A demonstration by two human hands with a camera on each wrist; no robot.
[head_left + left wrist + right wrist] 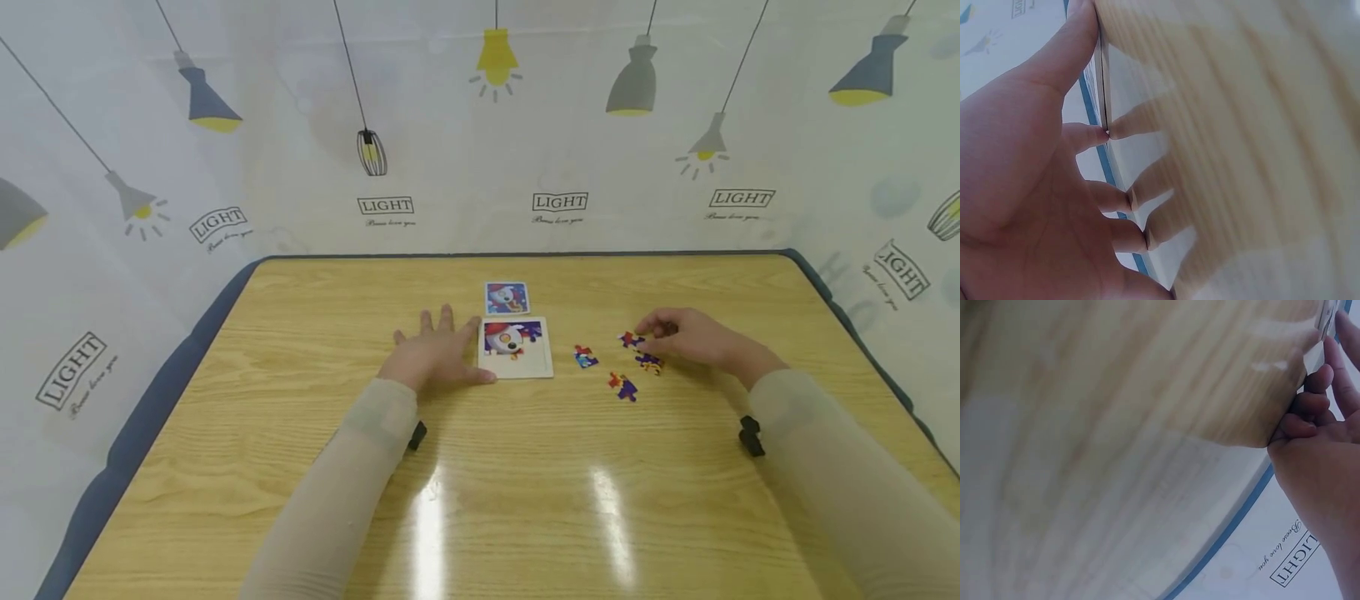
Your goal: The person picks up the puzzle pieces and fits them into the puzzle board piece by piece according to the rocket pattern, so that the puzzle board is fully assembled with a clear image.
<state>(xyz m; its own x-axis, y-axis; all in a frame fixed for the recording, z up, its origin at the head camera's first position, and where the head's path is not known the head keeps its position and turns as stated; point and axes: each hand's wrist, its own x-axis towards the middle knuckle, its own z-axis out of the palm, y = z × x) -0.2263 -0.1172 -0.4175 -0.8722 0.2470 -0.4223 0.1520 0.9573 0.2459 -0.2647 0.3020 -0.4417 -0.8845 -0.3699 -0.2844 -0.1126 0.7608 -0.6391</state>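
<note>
My left hand [441, 354] lies spread on the table, its thumb at the lower left of a square puzzle board [536, 367] and its index fingertip near the upper left corner. Joined pieces in the board show part of a white character in a red hat. My right hand [686, 337] is to the right, its thumb and index finger at the edge of a red and purple puzzle piece [628, 339] and pinching it, the other fingers curled. Below its fingertips lies a purple and yellow piece [649, 362]. Two more loose spots of pieces are a red and blue one [585, 357] and a red and purple one [624, 387].
A small square picture card [507, 298] lies just beyond the board. The wooden table [315, 333] has a dark blue border, with a lamp-printed curtain [465, 167] around its back and sides.
</note>
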